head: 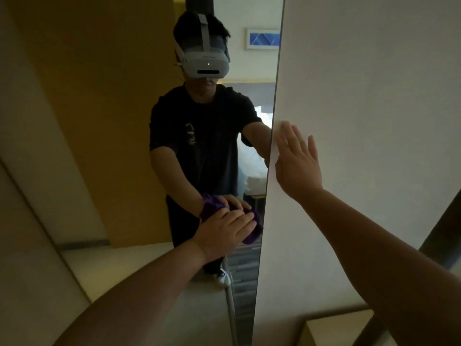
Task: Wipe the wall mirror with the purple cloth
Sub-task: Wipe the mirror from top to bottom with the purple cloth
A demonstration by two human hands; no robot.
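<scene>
A tall wall mirror (104,116) fills the left and middle of the head view, its right edge running down beside a white wall. My left hand (224,231) presses a bunched purple cloth (254,233) against the glass near that right edge, at about waist height, with its fingers spread over the cloth. My right hand (296,161) lies flat on the white wall (369,96) just right of the mirror's edge, fingers straight and pointing up. The glass reflects a person in a dark shirt with a headset.
The mirror also reflects a bed with white bedding, a framed picture and a yellow wall. A pale box-like surface (331,330) sits low at the bottom right. A dark vertical strip (444,226) runs along the far right.
</scene>
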